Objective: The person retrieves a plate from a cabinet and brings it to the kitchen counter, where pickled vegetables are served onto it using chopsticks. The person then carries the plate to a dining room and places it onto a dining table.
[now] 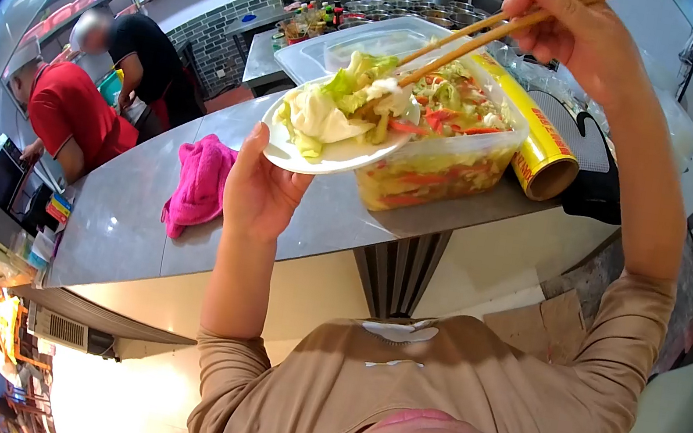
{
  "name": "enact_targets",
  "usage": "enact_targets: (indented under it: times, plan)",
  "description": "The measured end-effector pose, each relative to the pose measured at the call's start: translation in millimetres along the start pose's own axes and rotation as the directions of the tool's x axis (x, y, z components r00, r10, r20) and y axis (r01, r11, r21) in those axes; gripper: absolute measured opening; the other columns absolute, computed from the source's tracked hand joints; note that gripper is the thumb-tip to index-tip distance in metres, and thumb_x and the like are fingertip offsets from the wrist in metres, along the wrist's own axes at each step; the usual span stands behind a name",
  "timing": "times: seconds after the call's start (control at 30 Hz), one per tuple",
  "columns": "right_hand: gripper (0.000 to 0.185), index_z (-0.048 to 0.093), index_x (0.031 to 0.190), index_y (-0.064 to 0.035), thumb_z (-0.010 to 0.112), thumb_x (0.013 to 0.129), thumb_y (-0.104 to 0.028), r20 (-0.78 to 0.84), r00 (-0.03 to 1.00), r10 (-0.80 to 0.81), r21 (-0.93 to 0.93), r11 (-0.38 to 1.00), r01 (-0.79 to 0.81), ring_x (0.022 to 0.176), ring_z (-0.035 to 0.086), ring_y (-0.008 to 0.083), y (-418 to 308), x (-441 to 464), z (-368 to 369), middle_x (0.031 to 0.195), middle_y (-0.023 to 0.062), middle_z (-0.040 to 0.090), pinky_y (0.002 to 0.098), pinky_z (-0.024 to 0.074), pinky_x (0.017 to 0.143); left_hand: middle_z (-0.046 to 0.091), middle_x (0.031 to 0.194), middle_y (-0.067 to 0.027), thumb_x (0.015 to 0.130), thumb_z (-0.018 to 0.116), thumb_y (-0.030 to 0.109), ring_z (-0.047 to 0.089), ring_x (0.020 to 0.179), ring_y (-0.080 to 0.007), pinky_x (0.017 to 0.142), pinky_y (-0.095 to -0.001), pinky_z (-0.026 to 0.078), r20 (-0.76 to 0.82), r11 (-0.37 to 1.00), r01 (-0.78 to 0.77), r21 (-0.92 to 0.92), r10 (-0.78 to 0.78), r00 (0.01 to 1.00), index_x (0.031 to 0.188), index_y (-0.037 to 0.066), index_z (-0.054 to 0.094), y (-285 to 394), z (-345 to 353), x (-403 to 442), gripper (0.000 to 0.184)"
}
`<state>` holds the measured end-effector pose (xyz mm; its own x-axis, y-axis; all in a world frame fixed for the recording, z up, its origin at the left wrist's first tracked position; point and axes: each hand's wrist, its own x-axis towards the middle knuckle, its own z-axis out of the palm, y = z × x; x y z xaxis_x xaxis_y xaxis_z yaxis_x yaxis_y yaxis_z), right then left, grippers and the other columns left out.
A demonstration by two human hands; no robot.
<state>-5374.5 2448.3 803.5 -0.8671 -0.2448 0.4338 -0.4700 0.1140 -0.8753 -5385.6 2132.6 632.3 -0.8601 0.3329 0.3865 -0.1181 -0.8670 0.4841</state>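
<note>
On the counter (126,221), a pink cloth (200,185) lay just left of the left hand (268,192), a yellow roll (543,142) lay below the right hand (571,35), and the plate partly hid a clear container (430,188) of mixed vegetables between them. The left hand gripped the white plate (327,166) by its edge, while the right pinched wooden chopsticks (476,47). On the plate, the cabbage (321,115) looked pale, yellow-green and loosely heaped.

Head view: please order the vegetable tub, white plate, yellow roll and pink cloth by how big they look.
1. Vegetable tub
2. White plate and yellow roll: unranked; they look close, and the raised plate may be nearer the camera
3. Pink cloth
</note>
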Motion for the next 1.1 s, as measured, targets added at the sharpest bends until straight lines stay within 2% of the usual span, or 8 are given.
enact_targets:
  times: [0.1,0.23,0.27,0.37,0.53,0.63,0.67,1.1]
  plan:
    - [0.032,0.061,0.084,0.0022,0.05,0.089,-0.028,0.031,0.999,-0.008,0.014,1.0,0.007,0.062,0.059,0.0142,2.1,7.0,1.0,0.071,0.0111,0.061,0.0231,0.0486,0.054,0.05,0.119,-0.0191,0.091,0.043,0.022,0.055,0.104,-0.0275,0.081,-0.0379,0.053,-0.038,1.0,-0.016,-0.017,0.016,0.999,0.124,-0.003,0.036,-1.4,4.8,0.8,0.042]
    - [0.033,0.061,0.085,0.0026,0.05,0.089,-0.028,0.167,0.986,0.011,-0.169,0.985,0.018,0.061,0.059,0.0141,2.1,6.8,16.6,0.071,0.0106,0.061,0.023,0.0486,0.054,0.051,0.118,-0.0186,0.092,0.042,0.022,0.056,0.103,-0.027,0.081,-0.0367,0.053,-0.029,1.0,-0.007,0.025,0.008,1.0,0.123,-0.003,0.037,-1.2,1.6,3.1,0.041]
    - [0.034,0.062,0.085,0.0013,0.051,0.089,-0.031,0.102,0.994,0.032,-0.167,0.986,-0.015,0.061,0.059,0.0138,1.0,11.3,14.8,0.07,0.0102,0.061,0.0217,0.0476,0.051,0.052,0.117,-0.0181,0.091,0.043,0.022,0.057,0.101,-0.0263,0.08,-0.0352,0.053,-0.055,0.999,-0.014,0.051,0.017,0.998,0.122,-0.004,0.039,-2.6,3.9,2.8,0.04]
    - [0.036,0.062,0.084,0.0003,0.05,0.089,-0.034,0.208,0.974,-0.087,-0.078,0.991,0.105,0.06,0.059,0.0132,-11.6,33.1,2.8,0.07,0.0096,0.061,0.0201,0.0464,0.049,0.053,0.115,-0.0177,0.091,0.043,0.023,0.058,0.099,-0.0255,0.079,-0.0337,0.054,-0.062,0.997,-0.015,0.073,0.02,0.998,0.121,-0.004,0.04,-3.2,4.1,2.5,0.04]
    - [0.041,0.062,0.078,-0.0014,0.048,0.089,-0.039,0.064,0.993,-0.102,-0.211,0.971,0.113,0.053,0.055,0.0128,-33.1,29.5,16.4,0.066,0.0078,0.06,0.0209,0.0443,0.045,0.047,0.124,-0.0184,0.092,0.041,0.022,0.053,0.108,-0.0274,0.085,-0.0379,0.05,-0.007,1.0,0.001,0.001,-0.001,1.0,0.13,0.0,0.031,-2.0,-0.8,3.2,0.045]
    - [0.042,0.062,0.076,-0.0014,0.047,0.089,-0.039,-0.002,0.992,-0.127,-0.179,0.976,0.124,0.053,0.055,0.013,-33.3,26.2,6.8,0.065,0.008,0.06,0.0217,0.0428,0.044,0.046,0.124,-0.0183,0.092,0.041,0.022,0.053,0.108,-0.0271,0.086,-0.0377,0.05,-0.015,1.0,-0.007,0.007,0.007,1.0,0.131,0.0,0.029,-1.5,-2.3,2.0,0.046]
    - [0.043,0.062,0.073,-0.001,0.047,0.089,-0.038,0.033,0.978,-0.207,-0.119,0.971,0.209,0.05,0.055,0.0135,-28.0,28.9,-1.1,0.06,0.0083,0.058,0.0219,0.0407,0.041,0.046,0.124,-0.0182,0.092,0.041,0.022,0.053,0.108,-0.027,0.087,-0.0376,0.049,-0.03,1.0,-0.015,0.012,0.016,0.999,0.131,0.0,0.029,-1.6,-1.8,1.7,0.047]
    - [0.049,0.062,0.067,-0.0003,0.046,0.089,-0.041,-0.024,0.999,0.032,-0.135,0.99,-0.035,0.041,0.051,0.0141,-21.0,16.1,15.7,0.052,0.0087,0.056,0.0224,0.0393,0.04,0.044,0.126,-0.0182,0.092,0.042,0.021,0.051,0.11,-0.0267,0.087,-0.0373,0.049,-0.053,0.999,-0.023,0.039,0.025,0.998,0.131,-0.001,0.03,-2.8,1.5,0.0,0.047]
